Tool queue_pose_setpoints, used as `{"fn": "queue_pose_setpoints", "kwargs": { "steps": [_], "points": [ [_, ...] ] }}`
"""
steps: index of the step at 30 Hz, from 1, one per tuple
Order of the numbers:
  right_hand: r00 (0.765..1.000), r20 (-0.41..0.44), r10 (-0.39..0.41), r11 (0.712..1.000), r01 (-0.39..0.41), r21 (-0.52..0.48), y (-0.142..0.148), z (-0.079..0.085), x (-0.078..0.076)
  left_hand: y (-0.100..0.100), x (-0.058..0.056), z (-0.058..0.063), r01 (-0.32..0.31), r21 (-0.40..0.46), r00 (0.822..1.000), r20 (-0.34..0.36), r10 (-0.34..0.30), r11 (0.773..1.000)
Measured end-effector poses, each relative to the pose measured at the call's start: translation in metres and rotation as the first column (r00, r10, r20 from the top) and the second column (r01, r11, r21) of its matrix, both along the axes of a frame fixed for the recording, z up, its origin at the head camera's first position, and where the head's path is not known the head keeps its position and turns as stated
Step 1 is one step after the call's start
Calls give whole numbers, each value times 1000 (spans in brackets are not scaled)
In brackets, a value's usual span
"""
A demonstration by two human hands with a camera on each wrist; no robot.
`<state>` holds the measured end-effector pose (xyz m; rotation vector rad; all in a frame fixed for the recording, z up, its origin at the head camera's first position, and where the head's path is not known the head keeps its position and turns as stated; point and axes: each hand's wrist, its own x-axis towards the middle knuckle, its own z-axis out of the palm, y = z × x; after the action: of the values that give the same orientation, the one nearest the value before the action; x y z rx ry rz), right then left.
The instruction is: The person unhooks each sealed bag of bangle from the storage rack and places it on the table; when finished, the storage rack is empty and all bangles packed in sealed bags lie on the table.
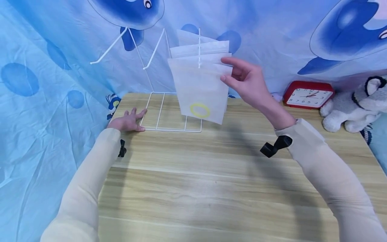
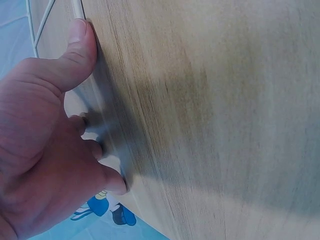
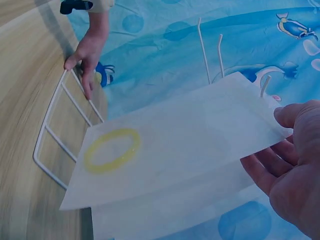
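Observation:
My right hand (image 1: 249, 80) pinches the upper right edge of the front frosted white bag (image 1: 201, 90), thumb in front and fingers behind. This bag, marked with a yellow ring (image 3: 112, 150), hangs from the right prong (image 1: 199, 50) of a white wire rack. Several similar bags (image 1: 193, 48) hang behind it, partly covered. My left hand (image 1: 127, 121) rests with spread fingers at the left end of the rack's wire base (image 1: 172, 130), which lies on the table. In the left wrist view the thumb (image 2: 80, 45) touches the wire.
Two more prongs (image 1: 154, 50) of the rack stick out at the left with nothing on them. A red clock (image 1: 309, 94) and a grey-and-white plush dog (image 1: 353, 104) stand at the right. Blue printed cloth (image 1: 33, 111) hangs behind and left of the wooden table (image 1: 211, 188).

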<state>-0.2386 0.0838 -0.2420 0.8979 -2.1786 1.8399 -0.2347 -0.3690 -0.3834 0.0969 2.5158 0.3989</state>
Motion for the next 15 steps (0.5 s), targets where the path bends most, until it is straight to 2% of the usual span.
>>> {"fn": "queue_pose_setpoints", "kwargs": {
  "steps": [4,15],
  "points": [
    [999,47,-9,1000,9,0,-6,4,-3,1,1,2,-7,-1,1000,4,7,1000],
    [987,142,73,995,-63,-71,-18,6,-11,3,2,2,-10,-14,1000,0,10,1000]
  ]
}}
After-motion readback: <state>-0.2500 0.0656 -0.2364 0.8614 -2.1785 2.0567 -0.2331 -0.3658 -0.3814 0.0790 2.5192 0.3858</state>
